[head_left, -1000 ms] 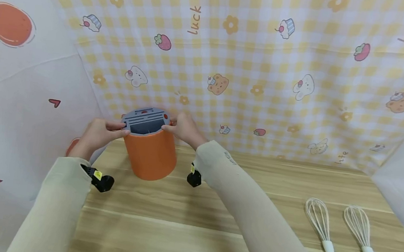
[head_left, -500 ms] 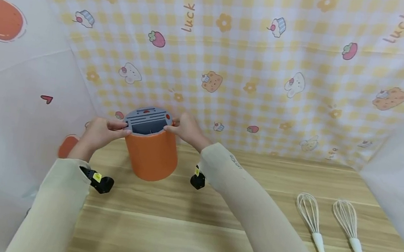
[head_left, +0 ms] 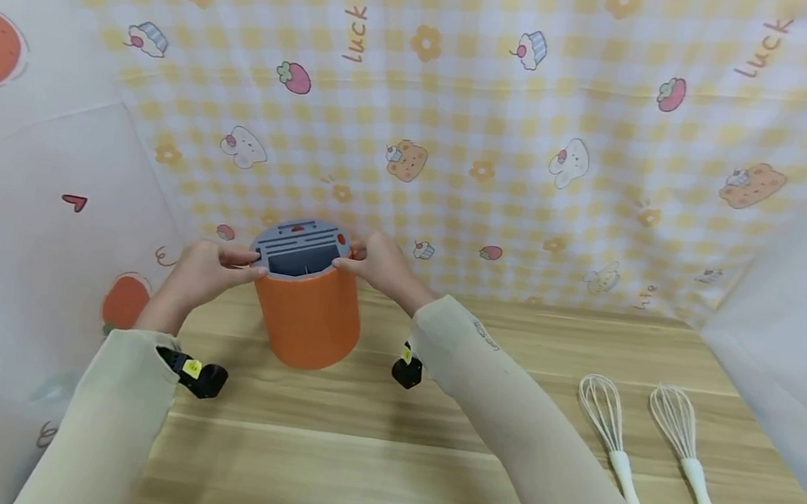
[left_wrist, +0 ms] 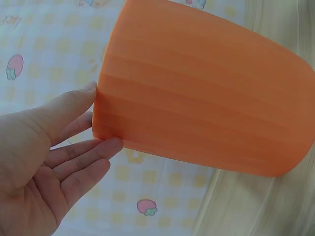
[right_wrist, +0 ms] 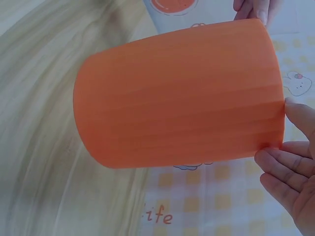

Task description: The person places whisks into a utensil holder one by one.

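Note:
An orange round utensil holder (head_left: 308, 320) with a grey slotted top (head_left: 299, 241) is at the left, near the back wall. The top has several narrow slots and a wide opening at the front. My left hand (head_left: 200, 273) pinches the left side of its rim. On the opposite side, the right hand (head_left: 386, 268) grips the rim between thumb and fingers. Both wrist views show the smooth orange wall, with the left hand (left_wrist: 64, 147) and right hand (right_wrist: 290, 167) at its upper end. Whether the base touches the table, I cannot tell.
Two white whisks (head_left: 603, 411) lie side by side on the wooden table (head_left: 346, 472) at the right. A yellow checked cloth (head_left: 464, 125) hangs along the back, and a white printed cloth (head_left: 34, 240) covers the left side.
The head view has turned a little to the right. Relative to the back cloth, the utensil holder has shifted rightward with both hands still on its rim.

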Demonstrator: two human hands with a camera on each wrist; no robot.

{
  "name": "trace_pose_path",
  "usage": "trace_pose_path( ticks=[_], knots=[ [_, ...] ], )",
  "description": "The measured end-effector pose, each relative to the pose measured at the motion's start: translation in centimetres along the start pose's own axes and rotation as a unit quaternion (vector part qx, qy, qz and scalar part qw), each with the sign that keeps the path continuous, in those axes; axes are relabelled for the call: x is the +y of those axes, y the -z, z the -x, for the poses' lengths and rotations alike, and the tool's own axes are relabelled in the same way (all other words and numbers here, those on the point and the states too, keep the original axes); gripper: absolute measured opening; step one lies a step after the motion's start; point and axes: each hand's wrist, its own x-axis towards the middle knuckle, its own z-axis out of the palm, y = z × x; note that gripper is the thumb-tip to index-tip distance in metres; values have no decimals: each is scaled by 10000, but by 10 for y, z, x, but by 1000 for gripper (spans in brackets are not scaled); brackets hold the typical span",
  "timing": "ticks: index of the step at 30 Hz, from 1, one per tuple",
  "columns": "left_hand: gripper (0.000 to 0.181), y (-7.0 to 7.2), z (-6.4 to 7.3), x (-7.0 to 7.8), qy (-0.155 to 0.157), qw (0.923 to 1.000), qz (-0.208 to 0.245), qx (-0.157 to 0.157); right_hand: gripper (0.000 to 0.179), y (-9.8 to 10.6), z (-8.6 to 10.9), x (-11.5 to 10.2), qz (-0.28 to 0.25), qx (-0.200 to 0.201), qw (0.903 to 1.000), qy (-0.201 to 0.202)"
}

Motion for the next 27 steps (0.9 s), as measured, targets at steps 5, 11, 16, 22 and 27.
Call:
trace_pose_path(
  ticks=[5,11,16,22,27],
  knots=[
    [55,-4,2,6,-77,9999,-55,44,42,3,7,5,53,89,9999,49],
    [54,-13,3,11,-177,9998,-90,80,38,8,17,10,-8,92,10000,5],
    [51,-21,3,15,-158,9997,-49,200,40,15,27,11,57,63,10000,20],
    [52,-28,6,23,-218,9997,-36,120,42,21,38,15,95,163,9998,-18],
    [48,-35,8,32,-422,9989,-109,150,42,27,48,21,266,307,9991,118]
  ],
)
